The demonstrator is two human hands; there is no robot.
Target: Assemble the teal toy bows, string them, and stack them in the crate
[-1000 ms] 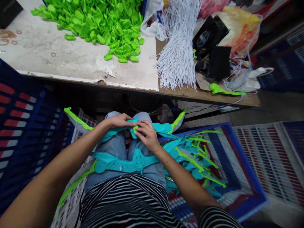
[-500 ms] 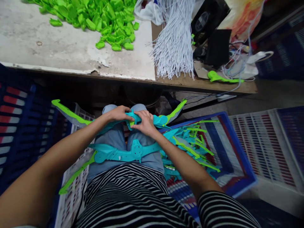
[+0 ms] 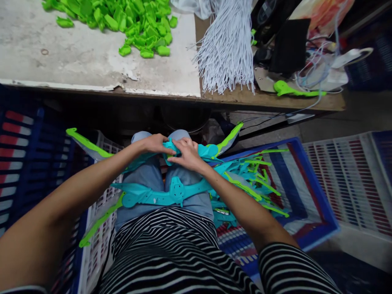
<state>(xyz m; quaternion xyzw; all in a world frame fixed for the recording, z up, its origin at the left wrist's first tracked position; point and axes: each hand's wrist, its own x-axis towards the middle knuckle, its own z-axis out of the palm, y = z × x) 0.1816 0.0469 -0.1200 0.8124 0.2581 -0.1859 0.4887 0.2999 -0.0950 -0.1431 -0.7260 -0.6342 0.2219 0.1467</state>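
Note:
Across my knees lies a teal plastic toy bow [image 3: 206, 151] with bright green and grey limbs. Both hands close on its middle. My left hand [image 3: 155, 144] grips the left side of the centre, thumb towards the middle. My right hand [image 3: 187, 154] pinches the centre from the other side, its fingers over the top. A bit of green shows between the thumbs, mostly hidden by the fingers. Nearer my body, a second teal toy bow [image 3: 162, 195] rests on my thighs, untouched, with its green limb [image 3: 102, 222] sticking out to the left.
A worktable [image 3: 76, 67] ahead bears a heap of green plastic pieces [image 3: 147, 36] and a bundle of white cords [image 3: 226, 53]. On its right lie a green part [image 3: 290, 89] and tangled wires. At my right stands a lined crate [image 3: 329, 220] holding several bows; another crate [image 3: 18, 163] is at left.
My head view has shifted slightly. Both hands stay at the bow's centre, and the thumbs have moved slightly over the green bit, which shows less now.

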